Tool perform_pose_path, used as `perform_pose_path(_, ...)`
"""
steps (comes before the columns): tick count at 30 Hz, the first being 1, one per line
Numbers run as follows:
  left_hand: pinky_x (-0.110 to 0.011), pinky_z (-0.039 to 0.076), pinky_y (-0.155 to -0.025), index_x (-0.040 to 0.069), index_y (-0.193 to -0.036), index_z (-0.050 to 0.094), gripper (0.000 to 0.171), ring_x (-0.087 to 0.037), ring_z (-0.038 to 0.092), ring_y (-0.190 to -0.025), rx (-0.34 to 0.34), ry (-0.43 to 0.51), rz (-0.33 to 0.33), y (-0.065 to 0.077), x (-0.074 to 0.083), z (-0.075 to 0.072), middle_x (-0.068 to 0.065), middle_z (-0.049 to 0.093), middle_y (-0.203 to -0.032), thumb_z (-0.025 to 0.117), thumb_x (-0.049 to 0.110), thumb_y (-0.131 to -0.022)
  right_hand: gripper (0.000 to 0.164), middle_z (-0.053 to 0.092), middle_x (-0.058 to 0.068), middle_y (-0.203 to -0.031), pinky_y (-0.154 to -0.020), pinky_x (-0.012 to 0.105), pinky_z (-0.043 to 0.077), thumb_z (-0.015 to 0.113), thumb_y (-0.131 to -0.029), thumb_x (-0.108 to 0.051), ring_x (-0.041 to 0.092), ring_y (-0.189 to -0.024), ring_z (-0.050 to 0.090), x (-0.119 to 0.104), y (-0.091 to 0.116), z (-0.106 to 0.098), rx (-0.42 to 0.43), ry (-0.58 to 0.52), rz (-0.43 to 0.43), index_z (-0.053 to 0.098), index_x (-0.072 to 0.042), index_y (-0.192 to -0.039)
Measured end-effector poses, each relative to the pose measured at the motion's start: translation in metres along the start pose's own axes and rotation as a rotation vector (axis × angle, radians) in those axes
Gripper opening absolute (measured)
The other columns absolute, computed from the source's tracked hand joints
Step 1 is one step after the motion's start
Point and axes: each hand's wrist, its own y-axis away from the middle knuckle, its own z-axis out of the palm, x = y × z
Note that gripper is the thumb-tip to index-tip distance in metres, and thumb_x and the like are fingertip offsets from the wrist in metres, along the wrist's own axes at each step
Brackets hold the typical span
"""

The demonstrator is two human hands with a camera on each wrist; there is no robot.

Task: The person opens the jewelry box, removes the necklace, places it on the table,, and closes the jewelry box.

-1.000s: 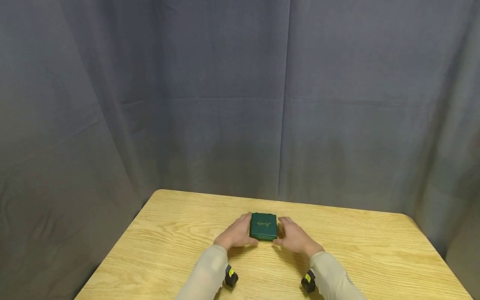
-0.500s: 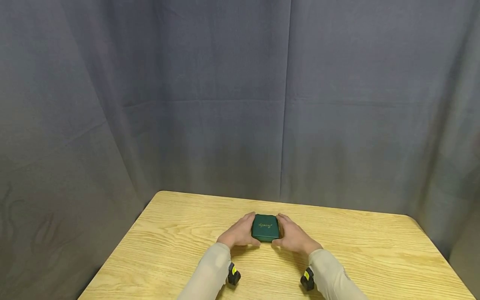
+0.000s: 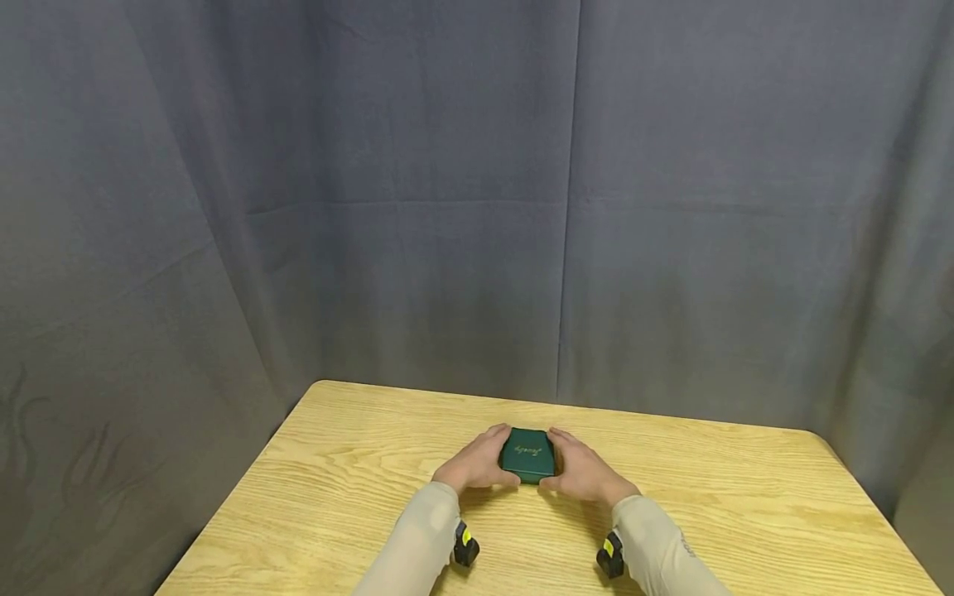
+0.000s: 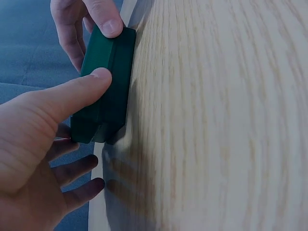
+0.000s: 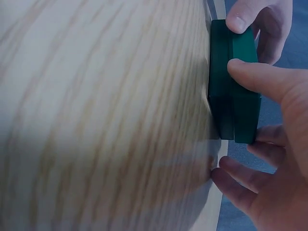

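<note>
A small dark green jewelry box point(image 3: 527, 455), its gold lettering upside down to me, sits lid down on the wooden table. My left hand point(image 3: 477, 463) grips its left side, and my right hand point(image 3: 587, 472) grips its right side. In the left wrist view, both thumbs press the near face of the box point(image 4: 108, 103), around the seam between lid and base. The right wrist view has the right thumb on that face of the box point(image 5: 236, 106), with the index finger around the far corner and the other fingers spread loosely behind.
The light wooden table point(image 3: 708, 497) has rounded far corners. Behind it and to the left hangs a grey curtain point(image 3: 447, 248). Black wrist cameras point(image 3: 465, 546) hang under both beige sleeves point(image 3: 417, 538).
Both hands have closed in on the box; the gap beside the right hand is gone. The box appears slightly lower and to the right as the head view shifts a little.
</note>
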Motion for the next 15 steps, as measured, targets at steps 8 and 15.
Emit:
perform_pose_path(8, -0.041, 0.033, -0.105, 0.005, -0.149, 0.028, 0.09, -0.027, 0.031, -0.136, 0.021, 0.02, 0.006, 0.0014, -0.0029, 0.0035, -0.009, 0.026, -0.152, 0.074, 0.041, -0.08, 0.086, 0.032, 0.018, -0.148, -0.104, 0.05, 0.03, 0.08, -0.076, -0.028, 0.036, -0.134, 0.032, -0.0005, 0.0016, -0.0005, -0.009, 0.009, 0.0, 0.035, 0.004, -0.142)
perform_pose_path(15, -0.042, 0.034, -0.104, 0.006, -0.148, 0.031, 0.09, -0.027, 0.032, -0.135, 0.017, 0.009, -0.01, 0.0039, -0.0001, 0.0039, -0.009, 0.028, -0.152, 0.076, 0.041, -0.078, 0.087, 0.033, 0.019, -0.147, -0.104, 0.05, 0.031, 0.081, -0.074, -0.028, 0.037, -0.132, 0.034, -0.0029, 0.0045, -0.0018, -0.012, 0.005, -0.008, 0.037, 0.006, -0.141)
